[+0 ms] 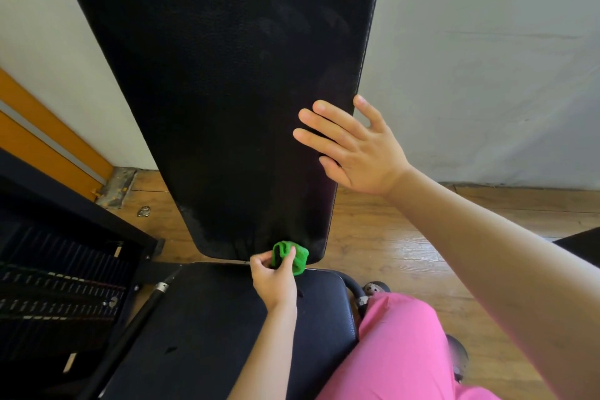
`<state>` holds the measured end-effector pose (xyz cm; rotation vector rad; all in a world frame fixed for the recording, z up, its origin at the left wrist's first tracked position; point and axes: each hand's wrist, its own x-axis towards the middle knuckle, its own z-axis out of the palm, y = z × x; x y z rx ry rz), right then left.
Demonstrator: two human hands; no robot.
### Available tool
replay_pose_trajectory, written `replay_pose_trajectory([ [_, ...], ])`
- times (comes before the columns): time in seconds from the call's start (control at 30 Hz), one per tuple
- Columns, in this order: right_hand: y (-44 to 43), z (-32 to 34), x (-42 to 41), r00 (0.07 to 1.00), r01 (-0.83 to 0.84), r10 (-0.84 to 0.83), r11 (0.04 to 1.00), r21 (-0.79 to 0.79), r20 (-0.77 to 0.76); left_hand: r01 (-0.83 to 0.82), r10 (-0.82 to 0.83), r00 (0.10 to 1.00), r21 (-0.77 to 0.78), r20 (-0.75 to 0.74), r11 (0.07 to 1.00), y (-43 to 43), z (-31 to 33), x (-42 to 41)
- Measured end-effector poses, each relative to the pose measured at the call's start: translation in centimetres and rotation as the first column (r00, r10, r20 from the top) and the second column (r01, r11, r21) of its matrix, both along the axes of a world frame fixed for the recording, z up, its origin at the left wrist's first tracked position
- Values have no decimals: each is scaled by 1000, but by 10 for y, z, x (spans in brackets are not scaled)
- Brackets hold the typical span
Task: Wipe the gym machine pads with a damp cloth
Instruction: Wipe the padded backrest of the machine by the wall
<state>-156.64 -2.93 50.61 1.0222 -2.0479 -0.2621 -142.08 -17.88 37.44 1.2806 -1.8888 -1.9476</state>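
Back pad (211,91): black, grained and long, standing up through the middle of the view and narrowing toward its rounded lower end; faint smears show on its upper right part and a dull patch near its lower left corner.
Wall (487,58): pale, behind the back pad on both sides.
Floor (389,237): wooden boards, seen beneath the back pad's lower end and out to its right.
Seat pad (211,318): black, directly below the back pad's lower edge, with a thin gap between the two.
Weight stack (58,286): dark plates in a black frame, down and to the left of the back pad.
Trouser leg (399,351): pink, down and to the right of the back pad.
Bar (161,287): black with a chrome collar, slanting below the back pad's lower left corner.
Right hand (354,146): fingers straight and spread, laid flat on the back pad's right edge, the little finger reaching past that edge.
Left hand (274,279): thumb and fingers pinch the cloth at the back pad's lower edge.
Cloth (300,258): green and bunched, held against the back pad's bottom edge, right of its middle, just above the gap.
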Motion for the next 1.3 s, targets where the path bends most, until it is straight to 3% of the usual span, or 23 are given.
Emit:
replay_pose_trajectory([
  [0.1, 0, 0, 0, 1000, 3, -3, 1000, 10, -1, -22, 21, 1000, 38, 10, 999, -5, -4, 1],
  [0.27, 0, 0, 0, 1000, 2, -2, 1000, 7, -2, -94, 111, 973, 93, -202, 991, -17, 25, -14],
  [0.37, 0, -1, 0, 1000, 1, -1, 1000, 3, -8, -50, 64, 963, 62, -262, 997, -29, 27, -16],
  [0.5, 0, -1, 0, 1000, -4, 4, 1000, -8, -8, 34, -37, 990, -23, -136, 999, -38, 9, -11],
  [0.63, 0, -2, 0, 1000, -2, 2, 1000, -4, -13, -76, 75, 997, 43, 22, 996, -45, -8, -4],
  [0.83, -1, 3, 6, 1000, 22, -22, 1000, 1, 6, -37, 37, 993, -1, -112, 999, -62, 19, -14],
  [0.97, -9, 12, 31, 984, 74, -70, 997, -16, 162, -52, 44, 976, -32, -213, 998, -86, 35, -23],
  [1.1, -17, 17, 71, 943, 97, -51, 987, -127, 330, -64, 52, 984, -65, -173, 996, -101, 24, -21],
  [1.2, -23, 7, 90, 889, 278, -61, 860, -429, 454, -78, 69, 992, -79, -110, 994, -108, 14, -19],
  [1.3, -42, -2, 94, 778, 535, -63, 587, -608, 625, -80, 73, 993, -68, -94, 994, -108, 9, -18],
])
